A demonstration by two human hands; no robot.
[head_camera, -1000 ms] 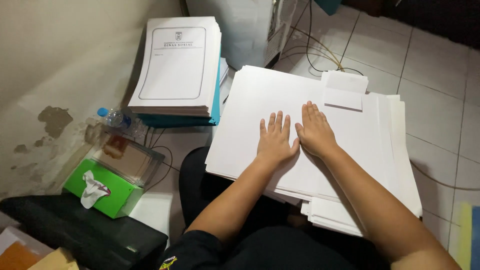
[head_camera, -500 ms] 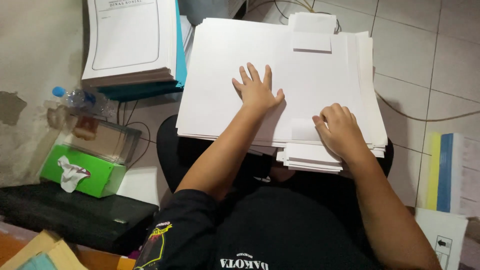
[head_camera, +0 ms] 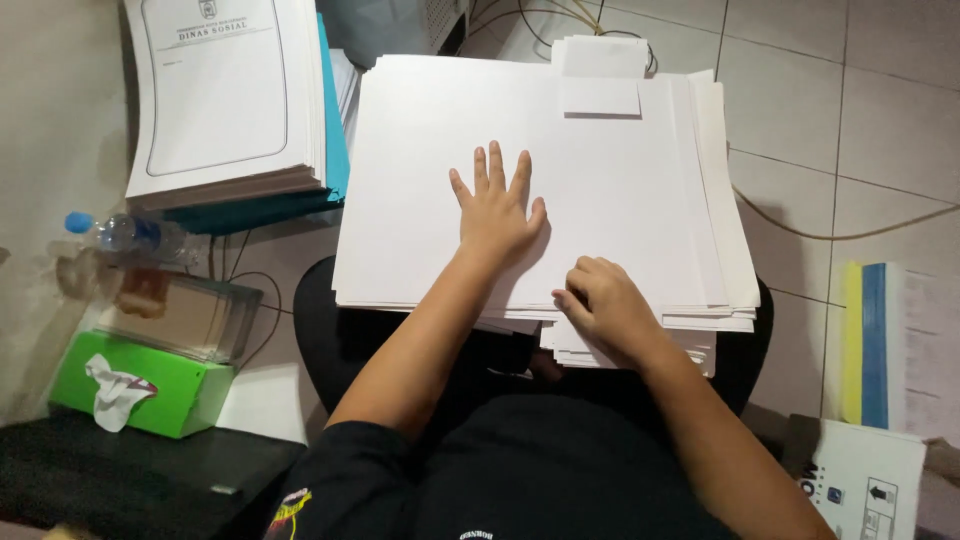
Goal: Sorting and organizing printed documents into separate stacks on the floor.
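1. At the bottom of the frame sits the person's dark-clothed torso, with both bare forearms reaching up toward the centre.
2. The right hand [head_camera: 607, 305] lies at the near edge of the stack of white paper [head_camera: 610, 190], just right of centre; its fingers are curled inward and pinch the edge of the top sheets, the thumb tucked out of sight.
3. The left hand [head_camera: 497, 205] rests flat on top of the same stack, a little above and to the left of the right hand, palm down with fingers spread and relaxed, gripping nothing.
4. The stack fills the middle of the frame, resting on the person's lap; its sheets are fanned slightly at the right and lower edges.
5. At the lower left a green tissue box [head_camera: 150, 390] stands on the floor with a white tissue poking out, beside a clear rectangular container [head_camera: 185, 315].
6. Just above them, at the left edge, a plastic bottle [head_camera: 120, 232] with a blue cap lies on its side.
7. A small folded white sheet [head_camera: 600, 75] lies on the far edge of the stack, top centre.
8. In the upper left a second pile of printed sheets [head_camera: 225, 95] with a bordered cover sits on teal folders [head_camera: 335, 150].
9. Cables [head_camera: 840, 235] trail over the tiled floor at the right.
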